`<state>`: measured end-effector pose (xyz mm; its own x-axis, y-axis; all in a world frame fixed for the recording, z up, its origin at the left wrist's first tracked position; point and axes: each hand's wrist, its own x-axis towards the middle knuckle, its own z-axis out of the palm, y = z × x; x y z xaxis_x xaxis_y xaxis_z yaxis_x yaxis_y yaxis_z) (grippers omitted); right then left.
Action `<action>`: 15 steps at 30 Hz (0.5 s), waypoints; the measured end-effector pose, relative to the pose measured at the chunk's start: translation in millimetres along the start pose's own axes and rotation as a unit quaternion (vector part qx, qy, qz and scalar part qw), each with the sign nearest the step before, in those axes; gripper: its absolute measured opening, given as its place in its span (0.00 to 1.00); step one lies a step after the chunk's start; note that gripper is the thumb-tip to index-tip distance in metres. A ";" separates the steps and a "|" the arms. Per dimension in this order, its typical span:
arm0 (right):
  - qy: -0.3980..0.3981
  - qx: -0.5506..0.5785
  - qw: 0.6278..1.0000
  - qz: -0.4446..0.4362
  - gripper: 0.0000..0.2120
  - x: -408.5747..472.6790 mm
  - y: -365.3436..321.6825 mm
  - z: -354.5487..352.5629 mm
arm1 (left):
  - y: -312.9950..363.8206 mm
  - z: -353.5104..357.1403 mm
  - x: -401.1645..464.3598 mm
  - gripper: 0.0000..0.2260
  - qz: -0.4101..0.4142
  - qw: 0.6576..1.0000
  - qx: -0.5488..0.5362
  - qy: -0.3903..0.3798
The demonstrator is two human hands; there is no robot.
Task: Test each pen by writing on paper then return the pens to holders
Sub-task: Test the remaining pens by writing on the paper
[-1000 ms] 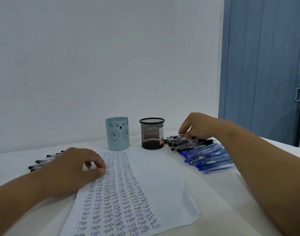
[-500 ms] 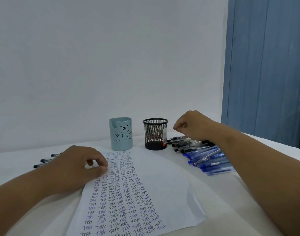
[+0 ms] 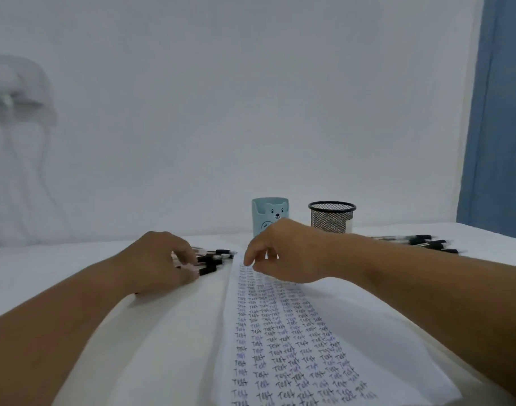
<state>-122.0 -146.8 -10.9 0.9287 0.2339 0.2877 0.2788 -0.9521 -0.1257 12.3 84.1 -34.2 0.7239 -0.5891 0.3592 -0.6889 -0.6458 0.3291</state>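
A white paper covered with rows of "Test" lies in front of me. My left hand rests on a bunch of black pens left of the paper, its fingers and thumb curled onto them. Over the paper's top left corner hovers my right hand, fingers hanging loosely, with nothing seen in it. Behind that hand stand a light blue bear holder and a black mesh holder. More black pens lie at the far right.
Everything sits on a white table against a white wall. A blue door is at the right edge. A white fixture with cables hangs on the wall at the left.
My left hand left the paper and went to the black pens on the left. My right hand came away from the right pen pile to above the paper's top. The view turned left.
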 end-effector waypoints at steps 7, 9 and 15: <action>0.112 0.013 0.993 -0.023 0.10 11.5 5.1 36.2 | -11.2 3.1 6.0 0.05 0.031 0.998 0.034 -0.030; 0.157 -0.005 0.986 -0.050 0.10 8.3 8.2 44.8 | -9.4 1.0 7.3 0.05 0.038 0.999 0.034 -0.009; 0.220 -0.070 0.971 -0.055 0.17 8.1 -0.7 40.1 | 23.2 1.6 -0.7 0.09 0.099 0.991 -0.091 0.010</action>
<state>-104.8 -136.3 -46.6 0.6925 0.2574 0.6739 0.3056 -0.9509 0.0492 -4.1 68.8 -28.2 0.5734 -0.6852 0.4492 -0.8147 -0.4189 0.4010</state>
